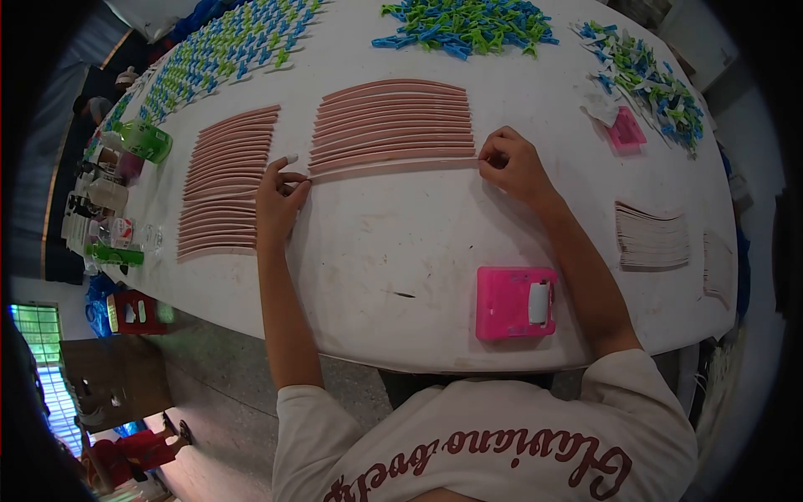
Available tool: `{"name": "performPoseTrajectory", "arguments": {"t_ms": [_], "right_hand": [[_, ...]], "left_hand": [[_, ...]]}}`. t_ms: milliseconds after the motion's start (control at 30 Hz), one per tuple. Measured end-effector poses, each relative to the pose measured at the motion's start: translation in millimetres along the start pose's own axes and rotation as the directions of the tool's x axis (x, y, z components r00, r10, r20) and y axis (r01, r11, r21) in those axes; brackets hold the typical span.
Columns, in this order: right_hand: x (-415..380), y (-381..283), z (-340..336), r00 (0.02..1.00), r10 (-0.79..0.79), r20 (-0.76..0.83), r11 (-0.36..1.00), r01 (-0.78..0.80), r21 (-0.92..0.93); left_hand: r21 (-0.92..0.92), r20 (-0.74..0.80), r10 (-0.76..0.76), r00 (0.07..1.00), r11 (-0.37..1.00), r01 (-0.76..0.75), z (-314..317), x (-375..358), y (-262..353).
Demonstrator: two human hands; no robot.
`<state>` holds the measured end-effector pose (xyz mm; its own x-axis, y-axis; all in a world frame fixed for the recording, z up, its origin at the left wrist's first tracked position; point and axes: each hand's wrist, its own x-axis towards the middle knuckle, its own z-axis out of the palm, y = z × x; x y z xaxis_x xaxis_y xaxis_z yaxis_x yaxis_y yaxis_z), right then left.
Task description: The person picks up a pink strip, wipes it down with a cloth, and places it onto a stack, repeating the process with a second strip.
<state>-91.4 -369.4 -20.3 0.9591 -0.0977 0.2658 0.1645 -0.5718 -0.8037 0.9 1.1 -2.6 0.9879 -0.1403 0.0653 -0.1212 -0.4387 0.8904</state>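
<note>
A long thin pinkish strip (393,169) stretches between my hands, just below a stack of similar strips (393,117) laid in rows. My left hand (283,191) pinches its left end, with a white covering on one fingertip. At the right end, my right hand (512,163) has thumb and fingers pressed together on the strip. Another set of pink strips (226,184) lies in rows to the left of my left hand. A pink box with a white roll (516,303) rests near the table's front edge, by my right forearm.
Blue and green clips (468,23) are heaped at the back of the white table (401,251), with more at back left and right. Bottles (144,140) line the left edge. Paler strips (652,237) and a small pink holder (626,130) lie right. A person in red (146,449) is at lower left.
</note>
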Motion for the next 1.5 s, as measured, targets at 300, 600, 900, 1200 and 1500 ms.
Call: {"name": "performPoseTrajectory", "arguments": {"t_ms": [300, 600, 900, 1200, 1500], "right_hand": [[0.1, -2.2, -0.6, 1.0, 0.004, 0.019, 1.0, -0.003, -0.015], [-0.6, -5.1, 2.8, 1.0, 0.001, -0.014, 0.999, -0.002, -0.034], [-0.3, -4.6, 3.3, 1.0, -0.005, -0.027, 0.999, 0.004, -0.045], [0.3, -4.4, 4.0, 1.0, 0.005, -0.03, 0.999, -0.007, -0.05], [0.6, -6.6, 2.0, 1.0, 0.025, -0.018, 0.998, -0.027, -0.06]], "left_hand": [[-0.017, 0.006, 0.012, 1.0, 1.0, -0.012, 0.3, 0.0, -0.3], [-0.003, -0.035, 0.025, 0.999, 1.0, -0.025, 4.2, -2.2, 4.0], [0.035, -0.068, 0.058, 0.996, 0.998, -0.056, 5.7, -0.5, 0.2], [0.073, -0.118, 0.043, 0.992, 0.997, -0.035, 8.6, -2.2, 4.6], [0.039, -0.103, 0.052, 0.993, 0.998, -0.048, 7.8, -1.2, 1.9]]}}
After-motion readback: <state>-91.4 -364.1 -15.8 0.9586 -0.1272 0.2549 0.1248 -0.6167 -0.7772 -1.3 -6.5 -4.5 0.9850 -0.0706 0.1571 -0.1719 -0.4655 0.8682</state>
